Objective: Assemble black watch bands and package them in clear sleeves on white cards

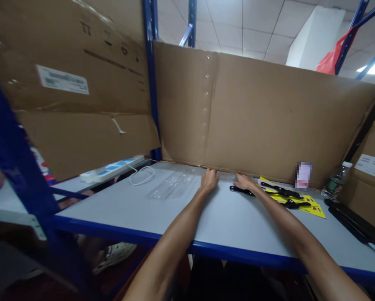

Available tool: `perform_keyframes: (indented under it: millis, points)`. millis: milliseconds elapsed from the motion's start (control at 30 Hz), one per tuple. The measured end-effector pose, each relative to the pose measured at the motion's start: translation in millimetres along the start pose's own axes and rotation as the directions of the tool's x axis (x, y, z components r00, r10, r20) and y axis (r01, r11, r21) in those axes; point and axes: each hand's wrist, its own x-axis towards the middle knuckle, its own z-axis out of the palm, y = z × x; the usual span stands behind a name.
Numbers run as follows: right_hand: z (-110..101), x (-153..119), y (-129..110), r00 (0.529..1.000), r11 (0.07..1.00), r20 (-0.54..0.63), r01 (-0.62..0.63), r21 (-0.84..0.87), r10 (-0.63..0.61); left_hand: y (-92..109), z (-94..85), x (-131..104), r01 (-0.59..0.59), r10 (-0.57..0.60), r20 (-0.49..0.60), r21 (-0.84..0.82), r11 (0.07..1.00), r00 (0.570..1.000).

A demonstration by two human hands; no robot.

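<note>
Both hands reach to the back of the grey tabletop, by the cardboard wall. My left hand (pixel 209 179) is closed, its fingers pressed on a clear plastic bag (pixel 226 177) that spans the gap between the hands. On the bag's other side my right hand (pixel 244 182) pinches at it; the fingertips are partly hidden. Just below and beside that hand lies a black two-handled tool (pixel 239 189), seemingly a spokeshave. Similar black spokeshaves (pixel 283 190) rest to the right on yellow cards (pixel 315 207). More clear plastic bags (pixel 171 184) lie flat left of my left hand.
Cardboard panels (pixel 269 113) stand behind and at both sides of the table (pixel 137 209), within blue rack posts (pixel 151 83). A power strip (pixel 112 168) with a white cable (pixel 143 175) lies left. At right are a bottle (pixel 336 182), a blurred-out item (pixel 303 175) and a long black object (pixel 353 219).
</note>
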Motion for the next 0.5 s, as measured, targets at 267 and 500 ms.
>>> perform_keyframes:
  millis: [267,500]
  points:
    - [-13.9,-0.6,3.2,1.0,1.0,-0.027,0.006,0.013,-0.006,-2.7,1.5,1.4,0.015,-0.016,-0.04,-0.032,0.999,0.999]
    - [-23.1,6.9,6.8,1.0,0.998,-0.017,0.008,0.061,-0.007,-2.4,1.8,6.6,0.01,-0.013,-0.027,-0.109,0.994,1.0]
